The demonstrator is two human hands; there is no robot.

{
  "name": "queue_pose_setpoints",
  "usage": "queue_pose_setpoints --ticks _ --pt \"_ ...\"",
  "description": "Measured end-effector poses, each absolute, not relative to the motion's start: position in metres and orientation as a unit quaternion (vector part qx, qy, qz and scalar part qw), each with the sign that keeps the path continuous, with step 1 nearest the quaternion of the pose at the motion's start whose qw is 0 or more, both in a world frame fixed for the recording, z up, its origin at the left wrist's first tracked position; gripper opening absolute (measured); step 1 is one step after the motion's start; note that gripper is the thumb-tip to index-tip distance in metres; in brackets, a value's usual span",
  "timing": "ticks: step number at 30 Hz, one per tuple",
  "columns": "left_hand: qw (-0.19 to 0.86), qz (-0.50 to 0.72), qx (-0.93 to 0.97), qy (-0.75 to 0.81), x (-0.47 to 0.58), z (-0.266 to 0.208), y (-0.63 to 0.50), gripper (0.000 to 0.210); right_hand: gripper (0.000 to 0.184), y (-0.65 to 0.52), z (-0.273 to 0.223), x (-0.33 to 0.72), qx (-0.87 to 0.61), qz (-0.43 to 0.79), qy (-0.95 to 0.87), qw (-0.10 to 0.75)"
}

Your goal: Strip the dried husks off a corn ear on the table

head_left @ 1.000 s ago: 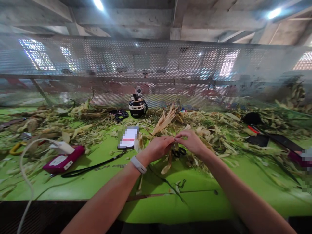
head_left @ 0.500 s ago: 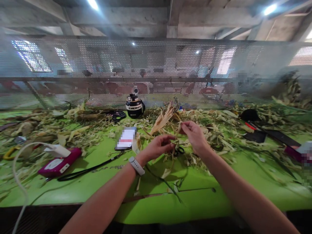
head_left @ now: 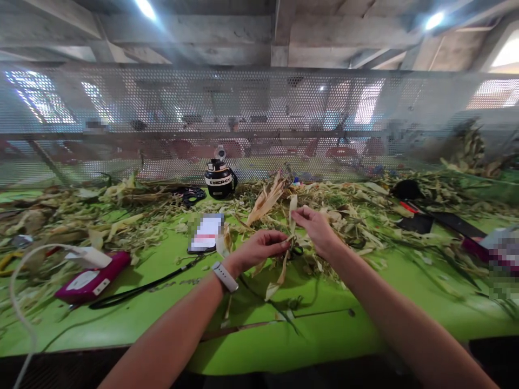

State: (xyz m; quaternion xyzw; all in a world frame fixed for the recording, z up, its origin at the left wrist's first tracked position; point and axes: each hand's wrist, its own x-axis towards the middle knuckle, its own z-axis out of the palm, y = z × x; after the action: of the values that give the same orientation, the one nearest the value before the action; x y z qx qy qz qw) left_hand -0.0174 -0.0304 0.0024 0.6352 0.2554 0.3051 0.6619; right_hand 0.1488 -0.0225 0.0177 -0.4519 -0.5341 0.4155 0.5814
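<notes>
My left hand (head_left: 261, 249), with a pale watch band (head_left: 225, 276) on its wrist, is closed in a pinch on a corn husk piece (head_left: 278, 284) whose loose end hangs below the fingers. To the right, my right hand (head_left: 314, 227) pinches a pale corn husk strip (head_left: 292, 207) that stands up past the fingertips. The two pieces meet between my hands; whether they are joined I cannot tell. Just below lies a dark ring-shaped handle (head_left: 298, 250), perhaps of scissors, partly covered. Behind my hands lies a larger dry husk bundle (head_left: 267, 201).
A phone (head_left: 206, 233) with a black strap lies left of my hands. Further left is a magenta power strip (head_left: 93, 278) with a white charger and cable. A black jug (head_left: 219, 181) stands before the perforated screen (head_left: 259, 124). Loose husks litter the green table (head_left: 336, 346).
My right hand has shifted left and slightly down, and the pale strip now stands upright above it. My left fingers have closed together. The whole view has shifted a little.
</notes>
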Motion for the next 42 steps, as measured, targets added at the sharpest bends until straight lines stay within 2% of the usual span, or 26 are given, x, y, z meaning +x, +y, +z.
queue_pose_setpoints --ticks 7,14,16,20,22,30,35,40,42 --pt "0.689 0.309 0.598 0.269 -0.017 0.006 -0.034 0.031 0.038 -0.018 0.013 0.150 -0.437 0.437 -0.502 0.605" --pt "0.703 0.264 0.609 0.255 -0.016 0.006 -0.039 0.030 0.041 -0.022 0.019 0.149 -0.440 0.394 -0.570 0.571" --pt "0.706 0.287 0.594 0.257 -0.015 0.006 -0.037 0.032 0.042 -0.022 0.022 0.152 -0.444 0.359 -0.618 0.540" --pt "0.686 0.406 0.545 0.260 -0.016 0.002 -0.028 0.034 0.043 -0.022 0.028 0.161 -0.450 0.264 -0.744 0.418" --pt "0.664 0.448 0.538 0.263 -0.016 0.001 -0.024 0.034 0.040 -0.022 0.029 0.163 -0.452 0.218 -0.772 0.390" --pt "0.630 0.421 0.587 0.286 -0.017 0.006 -0.026 0.037 0.026 -0.024 0.024 0.154 -0.452 0.180 -0.748 0.451" --pt "0.636 0.422 0.585 0.275 -0.017 0.003 -0.022 0.036 0.025 -0.019 0.019 0.156 -0.465 0.147 -0.739 0.465" --pt "0.644 0.460 0.555 0.257 -0.017 -0.001 -0.016 0.035 0.020 -0.024 0.027 0.161 -0.459 -0.025 -0.707 0.538" --pt "0.633 0.479 0.550 0.259 -0.018 -0.001 -0.015 0.034 0.019 -0.029 0.031 0.161 -0.460 -0.037 -0.707 0.536"
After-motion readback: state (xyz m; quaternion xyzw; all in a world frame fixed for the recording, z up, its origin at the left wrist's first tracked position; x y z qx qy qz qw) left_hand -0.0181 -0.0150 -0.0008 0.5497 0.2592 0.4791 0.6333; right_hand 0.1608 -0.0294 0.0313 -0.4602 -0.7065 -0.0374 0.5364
